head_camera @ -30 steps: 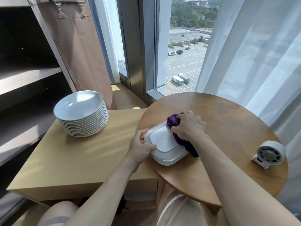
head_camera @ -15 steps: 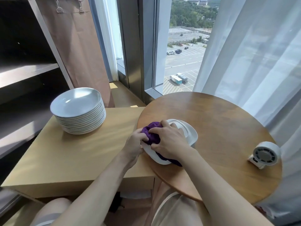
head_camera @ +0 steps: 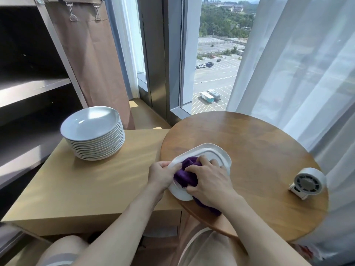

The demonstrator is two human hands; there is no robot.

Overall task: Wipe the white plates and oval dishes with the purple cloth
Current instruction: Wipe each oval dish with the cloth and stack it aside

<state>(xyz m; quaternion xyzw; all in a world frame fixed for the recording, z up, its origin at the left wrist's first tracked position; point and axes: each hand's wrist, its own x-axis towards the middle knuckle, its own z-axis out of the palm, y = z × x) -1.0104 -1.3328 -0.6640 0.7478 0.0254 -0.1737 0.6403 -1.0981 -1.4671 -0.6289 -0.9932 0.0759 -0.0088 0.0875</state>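
Our left hand (head_camera: 163,175) curls its fingers over the near-left rim of the white oval dish (head_camera: 211,152), which lies at the round table's (head_camera: 259,160) left edge, its near end out at the table's rim. Our right hand (head_camera: 209,185) clutches the bunched purple cloth (head_camera: 187,175), pressing it into the dish's near half. The dish's long axis runs from near-left to far-right, toward the table's middle. Bare wood lies open across the table's centre and far side. A small white fan (head_camera: 307,181) stands near the table's right edge, well apart. Left of the table, stacked white plates (head_camera: 94,131) sit on a wooden cabinet (head_camera: 86,189). Beyond the table, a window (head_camera: 217,64).
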